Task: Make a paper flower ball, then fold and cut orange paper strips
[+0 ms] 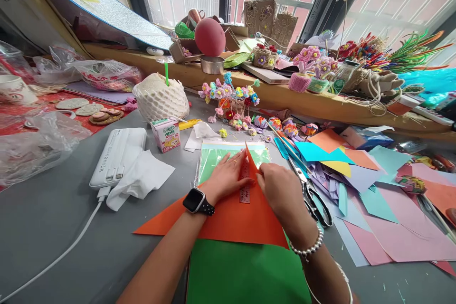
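Note:
A sheet of orange paper (228, 221) lies across green paper (245, 275), its right edge raised off the surface. My left hand (228, 175), wearing a watch, rests flat with fingers stretched out, pressing a small clear pink-patterned ruler (244, 194) onto the orange sheet. At the raised edge, my right hand (280, 190) is closed with its fingers curled, gripping the orange paper; its fingertips are partly hidden. Under the far end of the orange sheet is a clear plastic sleeve (204, 152). Black-handled scissors (317, 206) lie just right of my right hand.
Coloured paper pieces (384, 213) spread over the right side. A power bank (119, 156) with a cable, a crumpled tissue (142, 178), a drink carton (166, 135) and a coconut (160, 97) stand left. Craft flowers (231, 97) stand behind. Someone's fingers (451, 213) show at far right.

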Demonstrator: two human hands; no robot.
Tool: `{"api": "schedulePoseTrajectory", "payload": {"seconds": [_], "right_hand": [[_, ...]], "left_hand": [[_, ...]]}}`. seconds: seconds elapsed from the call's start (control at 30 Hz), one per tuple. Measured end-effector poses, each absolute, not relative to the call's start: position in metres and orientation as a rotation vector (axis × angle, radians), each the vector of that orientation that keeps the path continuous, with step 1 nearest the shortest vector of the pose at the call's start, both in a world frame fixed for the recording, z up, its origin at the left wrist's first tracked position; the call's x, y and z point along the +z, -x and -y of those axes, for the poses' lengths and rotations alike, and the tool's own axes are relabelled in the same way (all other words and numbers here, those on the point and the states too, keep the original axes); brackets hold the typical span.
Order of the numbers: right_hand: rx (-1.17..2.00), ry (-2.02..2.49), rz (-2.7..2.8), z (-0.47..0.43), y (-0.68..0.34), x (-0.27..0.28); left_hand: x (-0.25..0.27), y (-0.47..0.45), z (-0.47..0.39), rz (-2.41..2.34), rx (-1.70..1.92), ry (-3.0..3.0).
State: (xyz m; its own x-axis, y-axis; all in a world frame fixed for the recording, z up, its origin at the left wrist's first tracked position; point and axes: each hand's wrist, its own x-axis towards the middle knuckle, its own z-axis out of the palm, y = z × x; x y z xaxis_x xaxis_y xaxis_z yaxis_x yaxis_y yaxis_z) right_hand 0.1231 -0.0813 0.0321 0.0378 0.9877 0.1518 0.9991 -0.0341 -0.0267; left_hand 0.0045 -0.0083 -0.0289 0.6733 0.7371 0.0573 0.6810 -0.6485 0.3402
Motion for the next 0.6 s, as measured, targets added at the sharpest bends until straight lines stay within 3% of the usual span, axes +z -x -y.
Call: {"api": "schedulePoseTrajectory", "payload": {"seconds": [0.47, 0.6], "right_hand": [[-0.048, 2.309, 1.953, 0.094, -0.131, 0.030], [-0.199, 2.147, 1.841, 0.109, -0.138, 0.018]], "left_hand": [[-0.028, -0.003, 0.009, -1.115, 0.283, -2.620], [-0.025, -0.003, 0.010, -1.126, 0.232, -2.629]]}}
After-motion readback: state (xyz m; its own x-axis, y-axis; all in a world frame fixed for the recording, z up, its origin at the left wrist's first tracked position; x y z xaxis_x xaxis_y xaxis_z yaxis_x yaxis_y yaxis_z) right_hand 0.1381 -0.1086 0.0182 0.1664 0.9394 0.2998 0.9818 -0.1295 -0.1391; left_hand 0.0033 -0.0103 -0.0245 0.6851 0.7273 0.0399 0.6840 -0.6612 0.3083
